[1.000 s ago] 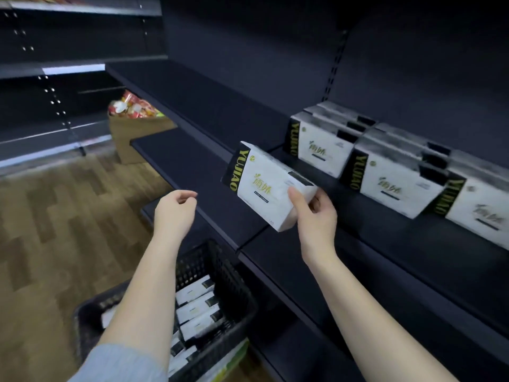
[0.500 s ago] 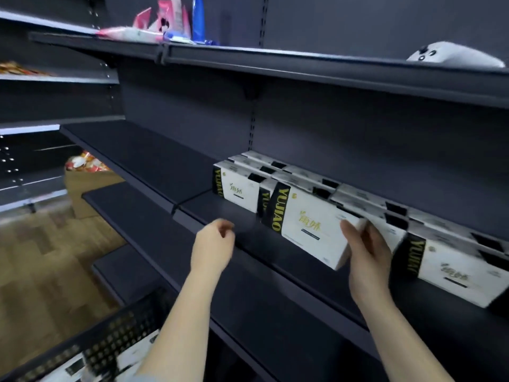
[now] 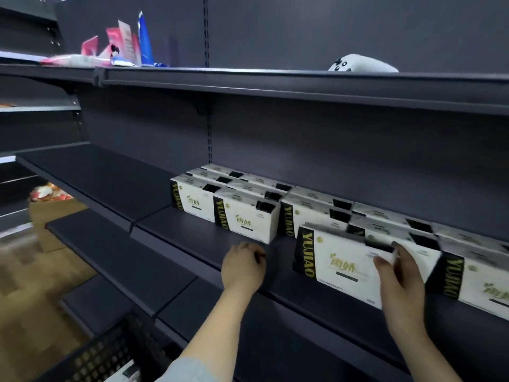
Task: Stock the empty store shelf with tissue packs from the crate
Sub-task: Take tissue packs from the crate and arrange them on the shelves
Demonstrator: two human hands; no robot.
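While a tissue pack (image 3: 338,260) is held at its right end by the right hand (image 3: 399,282), fingers over the top edge and thumb across the front face, it is being set at the front of the shelf (image 3: 198,244), just ahead of the packs already placed; whether its base is fully seated cannot be told, as the frame is blurred there. To the left of that hand, well apart from it, the left hand (image 3: 242,267) is seen with fingers loosely curled and nothing held, hovering over the bare shelf front. Beyond and between the two hands, stocked packs (image 3: 245,220) are ranged in rows reaching back to the rear panel, and further packs (image 3: 479,279) are noted to the right of the right hand. It is judged that the task is partly done: the section behind and to the right of the hands is filling, while the shelf length to the left of the left hand is bare. Below the left forearm, the rim of the black crate (image 3: 102,359) is visible, with a little white showing inside it; how many packs remain cannot be told. Several more trips are judged to be needed
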